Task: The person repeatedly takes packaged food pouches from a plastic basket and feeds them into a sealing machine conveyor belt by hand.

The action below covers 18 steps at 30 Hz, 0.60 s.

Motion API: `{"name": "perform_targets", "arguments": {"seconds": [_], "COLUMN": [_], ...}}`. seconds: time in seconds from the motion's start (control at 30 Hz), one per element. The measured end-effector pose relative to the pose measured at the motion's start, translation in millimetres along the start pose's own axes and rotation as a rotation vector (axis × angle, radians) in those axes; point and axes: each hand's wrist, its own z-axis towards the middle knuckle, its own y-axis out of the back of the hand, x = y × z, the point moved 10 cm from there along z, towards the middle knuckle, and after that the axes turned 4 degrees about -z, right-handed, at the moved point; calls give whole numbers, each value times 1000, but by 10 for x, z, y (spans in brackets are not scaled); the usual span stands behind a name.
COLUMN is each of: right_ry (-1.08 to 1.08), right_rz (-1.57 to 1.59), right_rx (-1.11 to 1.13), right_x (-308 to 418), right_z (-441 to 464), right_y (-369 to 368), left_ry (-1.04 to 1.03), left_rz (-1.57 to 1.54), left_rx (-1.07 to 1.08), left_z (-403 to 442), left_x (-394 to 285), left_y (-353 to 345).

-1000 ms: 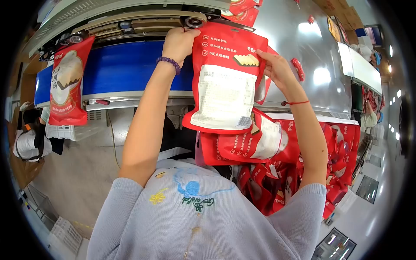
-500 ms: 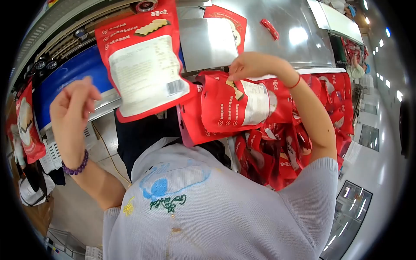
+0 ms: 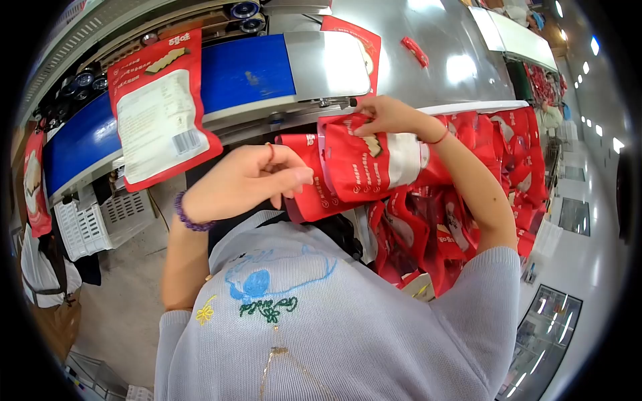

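My right hand [image 3: 388,117] pinches the upper edge of a red snack pouch [image 3: 364,160] with a white panel, which lies over other red pouches. My left hand [image 3: 247,179], with a purple bead bracelet at the wrist, is half curled with thumb and fingers apart. Its fingertips are beside the left edge of another red pouch [image 3: 314,197] under the first; whether they touch it I cannot tell. A separate red pouch [image 3: 157,110] with a white panel and barcode rests on the blue conveyor belt [image 3: 247,73], left of my hands.
Many red pouches [image 3: 428,234] are heaped to the right. Behind is a steel table [image 3: 435,80] with a small red packet [image 3: 415,51] on it. A red pouch [image 3: 37,180] stands at the far left, near a white basket [image 3: 83,224].
The pouch on the belt has moved left. My left hand has moved right, towards the stacked pouches. My right hand stays at the pouch's top edge, which is now more bunched.
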Motion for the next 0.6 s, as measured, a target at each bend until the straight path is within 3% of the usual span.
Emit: {"name": "perform_targets", "arguments": {"seconds": [0.03, 0.1, 0.17, 0.2, 0.27, 0.33, 0.43, 0.47, 0.5, 0.6], "right_ry": [24, 103, -34, -32, -104, -90, -91, -125, -165, -239], "right_rz": [22, 135, 717, 714, 916, 984, 1073, 1175, 1276, 1338], "right_rx": [127, 1, -218, -218, -478, -521, -546, -548, -563, -542], "right_x": [53, 116, -120, -118, -293, -426, -542, -614, -657, -749], "right_z": [-77, -332, -520, -522, -550, -320, -98, -20, -31, 143], "right_y": [30, 345, 682, 692, 882, 875, 930, 919, 872, 882], "left_ry": [23, 37, -182, -251, -378, -325, -355, -445, -448, -306], "left_rz": [4, 27, 193, 212, 163, -144, -326, -133, -132, -90], "left_rx": [-1, -85, -215, -241, -334, -586, -764, -827, -827, -833], "left_z": [35, 117, 229, 354, 675, 1069, 1242, 1242, 1242, 1360], "left_x": [65, 202, -9, -32, -123, 65, 132, 17, -44, -77], "left_y": [-25, 18, 30, 5, 41, 390, 760, 810, 774, 834]}}
